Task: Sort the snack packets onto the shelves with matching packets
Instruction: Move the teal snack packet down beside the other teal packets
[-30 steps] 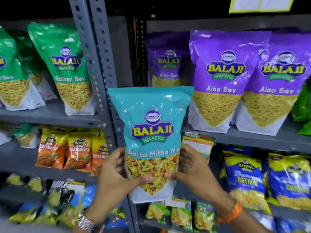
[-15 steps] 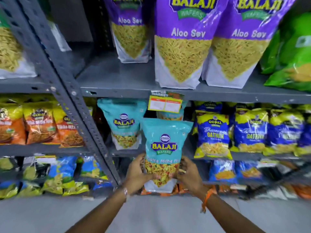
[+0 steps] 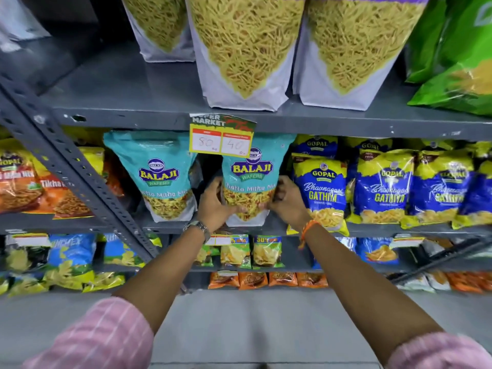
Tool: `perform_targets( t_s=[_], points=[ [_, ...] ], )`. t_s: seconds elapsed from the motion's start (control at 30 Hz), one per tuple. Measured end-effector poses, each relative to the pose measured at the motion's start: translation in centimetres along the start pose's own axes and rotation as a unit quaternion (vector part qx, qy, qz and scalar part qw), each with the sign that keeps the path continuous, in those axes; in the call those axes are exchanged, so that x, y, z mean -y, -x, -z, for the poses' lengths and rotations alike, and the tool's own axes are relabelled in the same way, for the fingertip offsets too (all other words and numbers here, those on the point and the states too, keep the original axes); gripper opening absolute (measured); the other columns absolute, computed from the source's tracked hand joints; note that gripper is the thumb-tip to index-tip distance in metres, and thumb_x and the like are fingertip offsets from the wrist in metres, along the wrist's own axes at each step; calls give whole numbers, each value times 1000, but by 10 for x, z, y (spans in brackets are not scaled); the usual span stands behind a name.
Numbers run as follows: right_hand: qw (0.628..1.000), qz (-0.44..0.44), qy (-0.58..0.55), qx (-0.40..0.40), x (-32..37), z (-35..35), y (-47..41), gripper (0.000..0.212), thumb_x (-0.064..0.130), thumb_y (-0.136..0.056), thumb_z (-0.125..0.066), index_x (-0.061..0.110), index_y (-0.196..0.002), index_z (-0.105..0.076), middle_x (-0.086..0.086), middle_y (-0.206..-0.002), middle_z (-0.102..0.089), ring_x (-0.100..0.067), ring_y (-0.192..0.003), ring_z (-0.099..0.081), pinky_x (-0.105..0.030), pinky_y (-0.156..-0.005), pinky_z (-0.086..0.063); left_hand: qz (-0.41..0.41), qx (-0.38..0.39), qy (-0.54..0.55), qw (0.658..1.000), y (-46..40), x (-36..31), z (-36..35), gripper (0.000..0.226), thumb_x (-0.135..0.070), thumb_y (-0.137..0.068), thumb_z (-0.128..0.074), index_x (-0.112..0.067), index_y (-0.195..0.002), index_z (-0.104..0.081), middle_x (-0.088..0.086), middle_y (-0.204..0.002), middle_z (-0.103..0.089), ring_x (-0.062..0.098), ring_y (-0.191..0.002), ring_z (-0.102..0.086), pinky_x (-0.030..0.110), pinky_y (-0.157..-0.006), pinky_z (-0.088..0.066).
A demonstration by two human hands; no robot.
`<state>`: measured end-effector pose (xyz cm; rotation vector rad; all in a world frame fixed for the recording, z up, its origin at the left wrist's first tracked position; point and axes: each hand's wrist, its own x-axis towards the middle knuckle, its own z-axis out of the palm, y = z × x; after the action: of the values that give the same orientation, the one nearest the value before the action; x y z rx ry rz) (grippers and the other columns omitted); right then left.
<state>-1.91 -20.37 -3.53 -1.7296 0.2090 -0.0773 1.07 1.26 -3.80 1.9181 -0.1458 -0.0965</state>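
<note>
A teal Balaji Khatta Mitha Mix packet (image 3: pixel 251 179) stands upright on the middle grey shelf (image 3: pixel 372 229), under a yellow price tag (image 3: pixel 221 141). My left hand (image 3: pixel 213 205) grips its lower left side and my right hand (image 3: pixel 286 199) grips its lower right side. A matching teal packet (image 3: pixel 159 174) stands just to its left on the same shelf. Blue and yellow Gopal Gathiya packets (image 3: pixel 323 187) stand right beside it on the right.
Purple-topped Aloo Sev bags (image 3: pixel 247 49) fill the shelf above, with a green bag (image 3: pixel 458 62) at far right. A slanted grey shelf post (image 3: pixel 66 166) stands left, orange packets (image 3: pixel 29 187) beyond it. Small chip packets (image 3: pixel 250 251) line the lower shelves.
Both hands have carried the teal packet up and forward onto the middle shelf, beside the matching teal packet. The view has dropped and moved closer to the shelves.
</note>
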Motion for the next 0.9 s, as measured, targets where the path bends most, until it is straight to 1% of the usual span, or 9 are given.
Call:
perform_targets(
  t_s=[0.1,0.17,0.23,0.3,0.37,0.47,0.57,0.73,0.9],
  points=[
    [1000,-7,16,7,-3,-3,-6,66,-11,-69,-83,5,-125,-50,-8,-116,-67,-35,-122,-62,-51,-88,-62,-16,-7,-9,1000,-5,5,-3,96,-33,-54,-99,-15,-137,-54,7,-137,-67,25,-131,-61,54,-109,-52],
    [999,-14,32,9,-7,-6,-8,61,-12,-72,-80,5,-124,-52,-6,-113,-66,-35,-120,-61,-59,-95,-56,-14,-14,-31,999,-5,7,-4,94,-24,-58,-98,-13,-140,-54,8,-138,-67,26,-131,-60,52,-110,-51],
    [999,-12,49,6,-11,-10,-9,59,-13,-73,-79,11,-121,-52,-3,-112,-67,-31,-116,-62,-57,-95,-57,-9,-12,-49,999,-5,11,-3,91,-14,-63,-96,-12,-143,-52,9,-140,-66,26,-133,-58,49,-112,-49],
    [998,-16,58,11,-16,-11,-7,58,-14,-76,-77,15,-119,-50,6,-111,-64,-29,-120,-60,-55,-94,-58,-1,-4,-56,998,-5,18,-1,89,-17,-66,-95,-15,-143,-50,7,-141,-65,26,-135,-57,48,-113,-49],
    [998,-22,60,17,-18,-11,-6,55,-10,-78,-77,13,-121,-51,0,-114,-65,-34,-123,-59,-58,-96,-56,14,6,-54,998,-4,24,0,84,-18,-70,-93,-17,-142,-49,5,-140,-64,26,-134,-57,50,-112,-50],
    [993,-15,115,22,-18,-12,-5,66,3,-73,-85,12,-129,-52,-13,-125,-66,-34,-119,-63,-56,-98,-55,33,15,-43,998,-1,27,-2,77,-5,-79,-84,-13,-144,-45,6,-141,-60,28,-133,-57,55,-111,-50],
    [995,-17,95,25,-19,-14,-3,70,0,-74,-84,14,-133,-47,-9,-130,-65,-27,-125,-60,-52,-102,-55,31,5,-46,998,1,28,-7,74,-3,-84,-80,-12,-147,-43,9,-145,-60,24,-130,-58,54,-110,-51],
    [995,-8,100,12,-18,-17,-4,71,1,-75,-83,9,-135,-46,-12,-132,-66,-21,-123,-60,-50,-105,-53,24,-6,-62,998,-3,30,-11,75,-4,-84,-79,-16,-149,-42,9,-143,-63,30,-131,-60,54,-110,-51],
    [994,-10,107,7,-18,-18,-2,71,0,-76,-82,10,-136,-45,-12,-132,-66,-23,-124,-61,-50,-105,-53,27,-2,-62,998,-3,31,-11,76,-5,-85,-79,-16,-149,-41,10,-144,-62,30,-132,-59,55,-110,-51]
  ],
)
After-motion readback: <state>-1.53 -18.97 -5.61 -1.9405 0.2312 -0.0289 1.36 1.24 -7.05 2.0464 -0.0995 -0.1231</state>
